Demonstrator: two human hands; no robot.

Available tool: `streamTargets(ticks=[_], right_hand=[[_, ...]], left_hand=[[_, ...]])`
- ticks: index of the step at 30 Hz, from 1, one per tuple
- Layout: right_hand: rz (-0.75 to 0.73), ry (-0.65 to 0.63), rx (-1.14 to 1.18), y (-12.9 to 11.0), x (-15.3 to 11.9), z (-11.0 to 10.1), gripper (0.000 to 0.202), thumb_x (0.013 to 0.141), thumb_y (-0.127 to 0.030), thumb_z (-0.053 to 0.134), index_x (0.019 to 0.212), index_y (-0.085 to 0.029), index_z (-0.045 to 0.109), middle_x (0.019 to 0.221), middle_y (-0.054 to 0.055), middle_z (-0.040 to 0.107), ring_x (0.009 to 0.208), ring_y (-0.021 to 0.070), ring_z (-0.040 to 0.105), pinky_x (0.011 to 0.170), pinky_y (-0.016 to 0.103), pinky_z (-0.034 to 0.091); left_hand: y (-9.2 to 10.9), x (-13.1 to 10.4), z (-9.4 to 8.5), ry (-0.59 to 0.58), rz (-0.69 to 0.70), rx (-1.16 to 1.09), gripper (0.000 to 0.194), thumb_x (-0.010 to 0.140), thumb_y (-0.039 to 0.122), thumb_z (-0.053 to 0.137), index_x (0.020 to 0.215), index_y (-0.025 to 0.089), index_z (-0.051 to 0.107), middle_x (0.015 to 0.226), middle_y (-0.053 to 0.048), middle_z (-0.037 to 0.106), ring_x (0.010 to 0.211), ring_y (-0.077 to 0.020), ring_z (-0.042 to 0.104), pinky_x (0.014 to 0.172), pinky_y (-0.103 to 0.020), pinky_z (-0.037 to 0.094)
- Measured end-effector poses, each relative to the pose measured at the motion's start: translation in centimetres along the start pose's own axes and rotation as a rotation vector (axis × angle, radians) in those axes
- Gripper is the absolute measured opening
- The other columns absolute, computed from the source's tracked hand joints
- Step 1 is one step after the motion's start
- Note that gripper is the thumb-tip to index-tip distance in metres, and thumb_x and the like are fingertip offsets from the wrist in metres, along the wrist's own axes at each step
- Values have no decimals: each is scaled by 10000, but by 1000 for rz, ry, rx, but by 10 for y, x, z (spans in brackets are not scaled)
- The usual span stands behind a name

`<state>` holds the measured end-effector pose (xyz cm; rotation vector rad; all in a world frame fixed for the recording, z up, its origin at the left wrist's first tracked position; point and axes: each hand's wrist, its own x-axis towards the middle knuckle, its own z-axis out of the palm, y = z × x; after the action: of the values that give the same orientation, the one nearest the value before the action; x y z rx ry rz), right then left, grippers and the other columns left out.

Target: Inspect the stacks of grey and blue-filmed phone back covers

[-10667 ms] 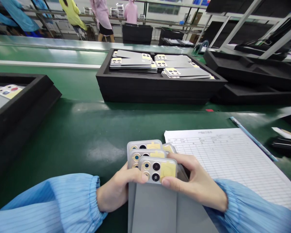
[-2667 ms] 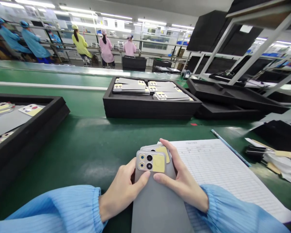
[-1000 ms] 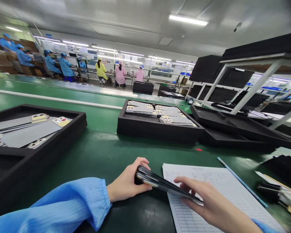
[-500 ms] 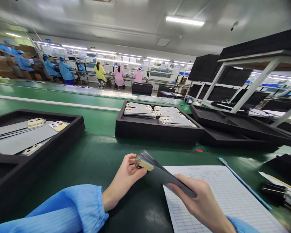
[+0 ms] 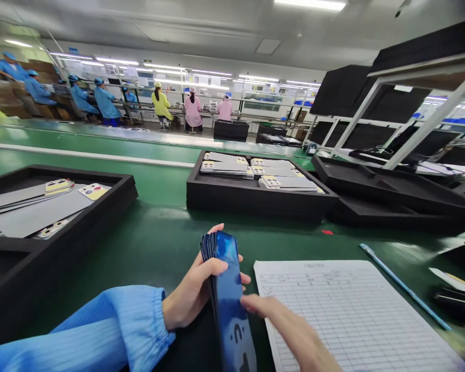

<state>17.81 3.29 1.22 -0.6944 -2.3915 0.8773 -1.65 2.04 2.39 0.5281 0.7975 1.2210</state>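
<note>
A fanned stack of thin phone back panels stands tilted in front of me, its glossy blue face toward the camera. My left hand is closed around the upper part of the stack, thumb on the front and fingertips showing past the right edge. My right hand is slightly blurred and has its fingers stretched toward the stack's right edge. The index fingertip is at that edge; whether it touches cannot be made out. Beneath the right hand lies a printed grid sheet.
Black trays hold grey panels with pale yellow camera areas: one tray ahead, another at left. More black trays lean at right, near a white-legged rack. A blue pen lies beside the sheet. Workers sit far behind.
The stack has turned from slanting rightward with its grey face showing to nearly upright with its blue face showing. My right hand has let go of its lower end; my left hand holds it.
</note>
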Motion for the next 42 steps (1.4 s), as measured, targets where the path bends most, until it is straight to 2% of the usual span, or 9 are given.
streamTargets(ticks=[3,6,9,11,13,18,28,34,42], right_hand=[[308,95,192,3,8,-2,347,831,-406,466,1127,-233,408,935,73,591,736,190,589,667,325,508],[435,18,413,8,13,2,301,868,-369,418,1121,-208,386,805,29,553,641,142,552,571,265,478],[332,-94,524,8,12,5,435,836,-272,502,1237,-236,337,967,41,561,878,176,567,763,295,473],[283,-95,503,7,9,6,523,808,-217,542,1272,-267,306,1129,38,520,1079,196,488,899,307,415],[279,-76,457,6,6,5,531,801,-210,550,1267,-289,308,1211,20,479,1183,199,404,935,291,393],[295,-87,403,7,5,3,554,796,-198,550,1279,-282,292,1225,9,475,1189,189,404,987,291,352],[276,-82,423,7,7,1,486,786,-193,554,1217,-202,331,1117,51,529,1048,200,515,898,307,422],[260,-76,408,8,7,0,530,787,-191,565,1243,-213,295,1138,20,519,1024,144,517,873,231,416],[296,-99,417,8,8,-1,508,787,-205,566,1229,-171,315,1135,30,517,1017,136,518,873,224,416]], left_hand=[[-7,-3,-6,-103,-130,-145,603,683,201,419,1279,231,332,868,-49,662,775,-227,634,724,-399,464],[-22,-10,-9,-133,-243,-206,584,653,198,429,1238,213,422,809,-36,692,720,-208,638,728,-375,456],[-34,-16,-12,-204,-410,-210,503,656,213,459,1153,175,530,784,-39,706,784,-217,643,761,-346,452],[-37,-18,-12,-233,-530,-195,440,668,233,466,1076,128,594,742,-55,710,814,-220,644,771,-320,450],[-36,-17,-11,-216,-590,-189,413,669,232,475,1038,118,619,729,-60,713,823,-222,646,774,-317,450],[-32,-13,-7,-175,-525,-203,460,640,186,505,1092,205,588,797,-29,718,842,-233,645,799,-377,446],[-35,-12,-11,-66,-670,-170,428,571,187,538,966,76,659,733,-88,724,813,-241,645,723,-306,457],[-35,-11,-13,-43,-691,-168,388,554,206,565,903,90,687,743,-86,723,777,-226,643,754,-322,447],[-33,-9,-13,-43,-691,-166,391,547,196,584,914,113,689,751,-73,724,730,-203,642,705,-301,459]])
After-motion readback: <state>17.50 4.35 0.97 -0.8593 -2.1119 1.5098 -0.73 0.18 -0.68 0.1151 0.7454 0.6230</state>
